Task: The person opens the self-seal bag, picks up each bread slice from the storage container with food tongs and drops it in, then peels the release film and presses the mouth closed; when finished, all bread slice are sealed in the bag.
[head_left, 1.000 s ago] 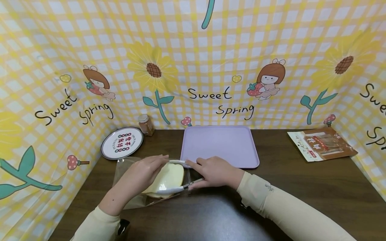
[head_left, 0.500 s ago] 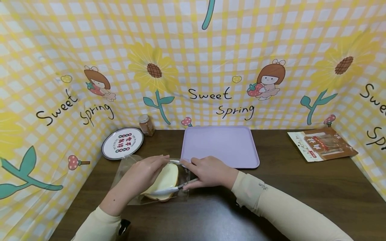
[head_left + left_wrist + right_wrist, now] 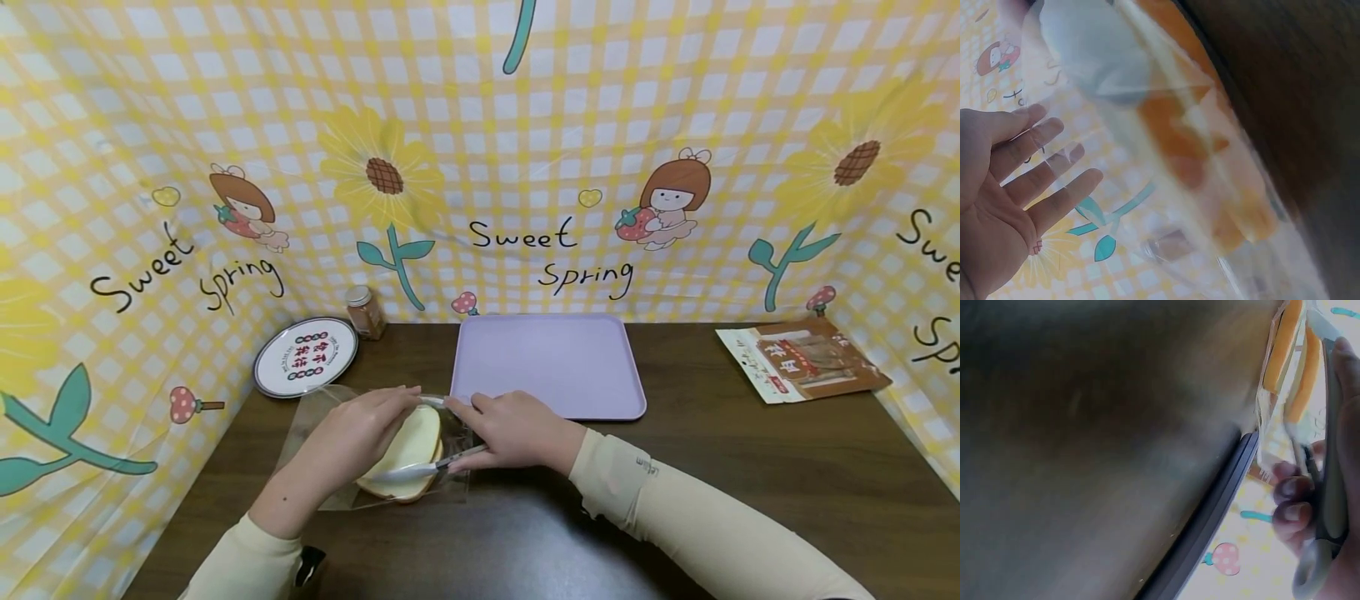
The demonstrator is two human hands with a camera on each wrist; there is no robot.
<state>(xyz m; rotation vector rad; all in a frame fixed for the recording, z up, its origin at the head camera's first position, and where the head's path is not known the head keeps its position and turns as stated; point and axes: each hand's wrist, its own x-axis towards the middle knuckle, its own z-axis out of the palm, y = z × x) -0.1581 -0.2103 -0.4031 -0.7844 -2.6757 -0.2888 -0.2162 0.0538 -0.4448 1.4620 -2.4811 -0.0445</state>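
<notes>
In the head view, the left hand (image 3: 348, 435) covers part of the bread slices (image 3: 408, 437) and clear bag (image 3: 313, 414), while the right hand (image 3: 516, 429) hides much of the tongs' (image 3: 450, 460) handle and some of the tray's (image 3: 547, 358) near rim. The jar's (image 3: 365, 313) contents are too small to tell. The left wrist view blurs the bread; the right one crops it.

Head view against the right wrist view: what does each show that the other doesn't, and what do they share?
Only the head view: the left hand, and the packet at the far right. Only the right wrist view: the pale handle end of the tongs. Both: the right hand gripping the tongs, the bread, the bag.
</notes>
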